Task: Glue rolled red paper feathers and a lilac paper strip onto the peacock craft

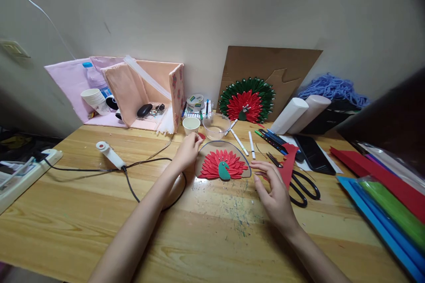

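A paper peacock (221,164) with red petals and a green body lies on a semicircular cardboard base outlined in blue. At its upper left, my left hand (188,151) has its fingers pinched together, with a small red petal-like piece (202,135) at the tips. To the right of the base, my right hand (274,194) is open, fingers apart and holding nothing. Just beyond it lie a strip of red paper (289,161) and black-handled scissors (300,188), their blades partly covered by the paper.
A paper cup (191,124), a clear plastic bowl (216,126) and loose markers (239,141) stand or lie behind the base. A corded glue gun (111,154) lies left. A finished green-and-red peacock (247,99) leans at the back. Coloured sheets (381,212) and a phone (314,154) lie right.
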The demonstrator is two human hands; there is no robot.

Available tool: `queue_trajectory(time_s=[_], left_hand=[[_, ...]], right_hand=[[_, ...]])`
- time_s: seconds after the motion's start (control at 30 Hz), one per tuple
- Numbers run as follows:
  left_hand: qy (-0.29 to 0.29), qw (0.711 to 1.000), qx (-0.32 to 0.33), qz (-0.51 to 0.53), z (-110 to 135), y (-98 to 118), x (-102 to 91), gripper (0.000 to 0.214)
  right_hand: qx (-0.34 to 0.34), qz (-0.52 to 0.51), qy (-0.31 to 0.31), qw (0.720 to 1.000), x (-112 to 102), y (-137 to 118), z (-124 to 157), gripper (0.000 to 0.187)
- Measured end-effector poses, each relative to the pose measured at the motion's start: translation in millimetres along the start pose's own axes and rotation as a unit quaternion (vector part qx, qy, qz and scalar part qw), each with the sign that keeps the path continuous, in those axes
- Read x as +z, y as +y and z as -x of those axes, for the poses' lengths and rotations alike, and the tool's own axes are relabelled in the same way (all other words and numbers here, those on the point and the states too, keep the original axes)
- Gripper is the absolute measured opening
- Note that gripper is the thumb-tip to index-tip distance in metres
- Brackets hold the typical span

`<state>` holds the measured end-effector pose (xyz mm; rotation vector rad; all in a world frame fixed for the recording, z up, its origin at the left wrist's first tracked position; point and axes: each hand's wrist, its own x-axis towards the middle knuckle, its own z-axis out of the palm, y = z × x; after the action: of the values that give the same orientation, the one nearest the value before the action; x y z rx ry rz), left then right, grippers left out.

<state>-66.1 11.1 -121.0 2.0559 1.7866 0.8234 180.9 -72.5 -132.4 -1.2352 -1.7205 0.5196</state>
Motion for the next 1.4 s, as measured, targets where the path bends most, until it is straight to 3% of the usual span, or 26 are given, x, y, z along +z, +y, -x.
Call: queue_trajectory(time_s=[0.07,0.17,0.27,0.43,0.57,0.67,0.8,1.03,1.13,1.27,1.4], left_hand=[[-0.069,0.980,0.019,0.188,7,26,1.6,0.015],[-0.175,0.935,0.019,0.307,25,61,11.0,0.014],[-0.229,0.931,0.016,0.284,42,82,24.8,0.013],[-0.257,0.933,0.024,0.250,54,88,43.6,0.015],[-0.235,0.926,-0.033,0.295,59,87,54.7,0.022],[-0.197,0.900,-0.081,0.381,67,87,66.0,0.024],[-0.138,0.878,-0.098,0.449,78,86,79.7,0.021],[-0.093,0.894,-0.077,0.432,84,83,81.3,0.015],[-0.081,0.880,-0.098,0.458,84,81,82.2,0.015],[-0.083,0.856,-0.132,0.493,84,78,86.7,0.017],[-0.102,0.889,-0.096,0.436,88,77,88.5,0.021]], right_hand=[[0.049,-0.072,-0.010,0.996,3,0,0,0.020],[0.133,-0.185,-0.038,0.973,4,0,-2,0.027],[0.195,-0.262,-0.078,0.942,2,2,-4,0.029],[0.250,-0.304,-0.101,0.914,-1,10,0,0.024],[0.244,-0.294,-0.062,0.922,3,14,6,0.023],[0.247,-0.296,-0.030,0.922,8,14,9,0.025],[0.239,-0.281,0.002,0.929,10,12,12,0.025],[0.203,-0.182,-0.024,0.962,-2,12,9,0.023],[0.171,-0.114,-0.037,0.978,-9,17,7,0.019],[0.201,-0.146,-0.077,0.966,-12,24,4,0.023],[0.217,-0.202,-0.109,0.949,-10,25,4,0.022]])
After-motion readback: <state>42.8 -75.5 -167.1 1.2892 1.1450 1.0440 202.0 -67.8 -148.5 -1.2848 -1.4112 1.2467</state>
